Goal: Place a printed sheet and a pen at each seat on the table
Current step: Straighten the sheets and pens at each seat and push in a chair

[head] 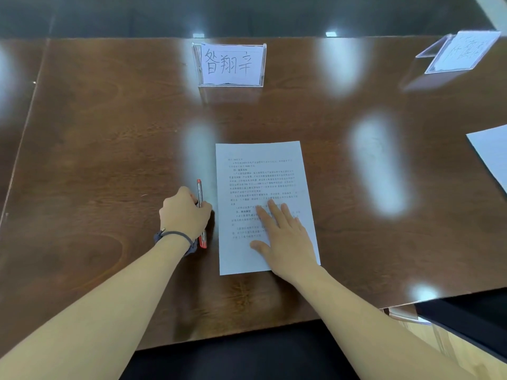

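- Head view showed me leaning over the dark wooden table (96, 138), both bare forearms reaching in from the near edge.
- My left hand (184, 212) was curled around the red pen (200, 212), fingers wrapped on its barrel; the pen lay lengthwise just left of the printed sheet (260, 174), its red cap end pointing away from me and its lower red tip showing below my wrist.
- A dark band (175, 237) sat on my left wrist.
- My right hand (282, 237) lay flat on the lower half of the printed sheet, fingers straight and spread, pressing the paper to the table, grasping nothing.
- That sheet rested square to me in the middle of the table, covered in lines of print.
- Beyond it, near the far edge, a clear name card holder (231, 64) stood upright with handwritten characters.
- Off to the right stood a second name card holder (461, 52), and the corner of another sheet (491, 154) poked in at the right edge.
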